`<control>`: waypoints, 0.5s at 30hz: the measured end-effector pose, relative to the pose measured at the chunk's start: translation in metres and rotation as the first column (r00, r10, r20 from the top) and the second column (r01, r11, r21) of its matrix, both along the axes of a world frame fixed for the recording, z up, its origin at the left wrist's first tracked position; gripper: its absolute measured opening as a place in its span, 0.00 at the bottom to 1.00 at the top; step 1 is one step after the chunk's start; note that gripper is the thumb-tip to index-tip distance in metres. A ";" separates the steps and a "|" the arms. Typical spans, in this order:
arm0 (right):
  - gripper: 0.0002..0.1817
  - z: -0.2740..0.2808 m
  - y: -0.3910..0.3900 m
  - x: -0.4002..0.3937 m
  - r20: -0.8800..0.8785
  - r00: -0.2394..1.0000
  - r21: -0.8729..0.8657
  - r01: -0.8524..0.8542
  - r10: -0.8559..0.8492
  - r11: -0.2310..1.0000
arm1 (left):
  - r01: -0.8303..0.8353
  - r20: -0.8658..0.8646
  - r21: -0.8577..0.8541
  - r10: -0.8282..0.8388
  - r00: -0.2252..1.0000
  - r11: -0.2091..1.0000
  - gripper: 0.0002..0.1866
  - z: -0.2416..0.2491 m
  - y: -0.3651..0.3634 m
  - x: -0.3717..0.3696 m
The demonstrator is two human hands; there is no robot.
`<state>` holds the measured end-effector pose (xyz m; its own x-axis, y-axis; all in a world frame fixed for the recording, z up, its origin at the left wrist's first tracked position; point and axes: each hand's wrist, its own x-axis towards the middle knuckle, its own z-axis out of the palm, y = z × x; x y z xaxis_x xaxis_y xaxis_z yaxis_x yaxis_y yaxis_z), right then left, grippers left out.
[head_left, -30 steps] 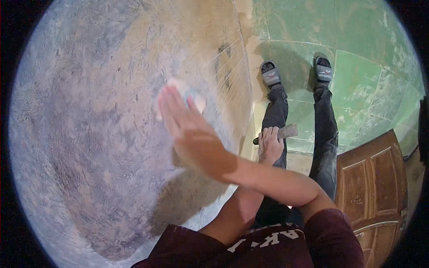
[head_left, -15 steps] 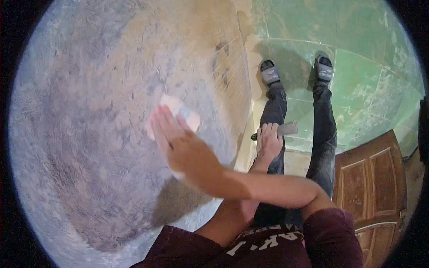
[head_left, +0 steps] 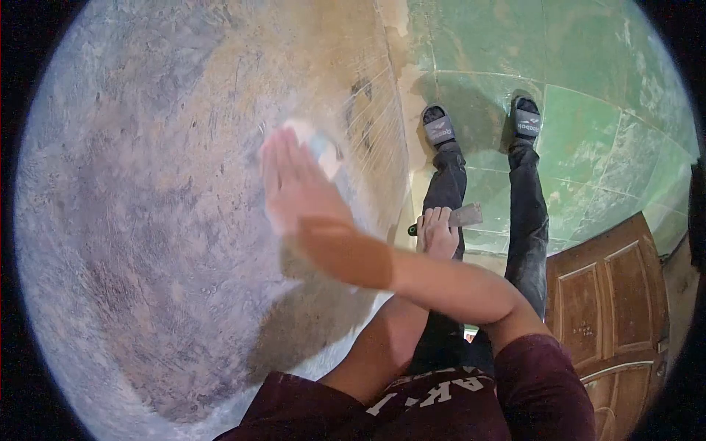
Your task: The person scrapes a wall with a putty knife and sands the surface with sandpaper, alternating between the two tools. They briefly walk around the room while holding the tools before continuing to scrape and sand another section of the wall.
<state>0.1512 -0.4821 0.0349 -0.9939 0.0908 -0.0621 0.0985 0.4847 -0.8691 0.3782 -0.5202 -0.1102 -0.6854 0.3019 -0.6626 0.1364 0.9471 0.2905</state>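
My right hand (head_left: 298, 187) lies flat against a grey and tan plastered wall (head_left: 147, 220), its arm crossing over my left arm. Its fingers press a pale sanding pad (head_left: 322, 149) onto the wall, and only the pad's upper edge shows past the fingertips. My left hand (head_left: 437, 235) hangs lower, near my legs, closed on the dark handle of a scraper (head_left: 465, 215) whose flat metal blade points right.
The wall's edge runs down beside a green tiled floor (head_left: 588, 132). My feet in grey sandals (head_left: 439, 126) stand on the tiles, close to the wall. A brown panelled wooden door (head_left: 610, 294) lies at the lower right.
My right hand slid the pad down and left along the wall, then back up and right to a spot higher than before. The left hand with the scraper barely moved.
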 end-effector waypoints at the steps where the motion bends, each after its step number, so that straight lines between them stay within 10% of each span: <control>1: 0.31 0.007 -0.001 0.001 0.011 0.999 0.105 -0.036 0.035 0.994 | 0.010 0.015 0.007 -0.010 1.000 1.000 0.12 -0.001 -0.001 -0.003; 5: 0.31 0.004 -0.015 0.008 -0.076 0.996 -0.128 0.040 -0.050 0.991 | 0.021 0.053 -0.005 -0.021 0.998 1.000 0.10 -0.001 -0.003 -0.003; 15: 0.31 0.004 0.006 -0.010 0.013 0.999 0.155 -0.046 0.045 0.987 | -0.023 0.047 -0.016 0.024 0.999 1.000 0.08 0.002 0.000 -0.009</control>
<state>0.1410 -0.4760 0.0393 -0.9967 0.0547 -0.0606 0.0814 0.6179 -0.7820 0.3693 -0.5206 -0.1085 -0.6601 0.2759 -0.6987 0.1008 0.9542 0.2816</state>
